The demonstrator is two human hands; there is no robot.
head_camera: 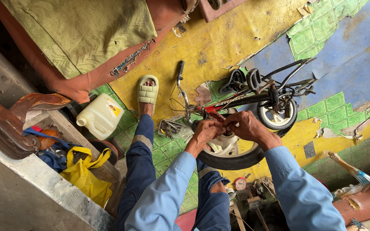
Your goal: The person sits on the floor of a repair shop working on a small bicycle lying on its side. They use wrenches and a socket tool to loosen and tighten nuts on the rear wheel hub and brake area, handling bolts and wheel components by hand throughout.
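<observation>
Working close over a small children's bicycle point(253, 100) that lies on the patched floor point(219, 47), you bring both hands together at the hub of its nearer wheel point(230, 160). Your left hand point(205, 133) curls its fingers around a small part at the red frame tube, and your right hand point(247, 126) closes down beside it, fingertips pressed on the same spot; what exactly they pinch is too small to tell. Laying the bicycle flat seems to put the wheel centre straight under your eyes and within reach of both hands, with the second wheel point(278, 116) and the two black saddles point(241, 80) pointing away from you. The handlebar point(180, 81) stretches toward your foot in a pale green sandal point(147, 90), planted just beside it, likely to steady your seat. A few metal tools point(170, 127) lie on the floor near your left knee, handy for a quick grab. A white plastic jug point(100, 116) stands well apart to the left, near a yellow bag point(84, 175).
</observation>
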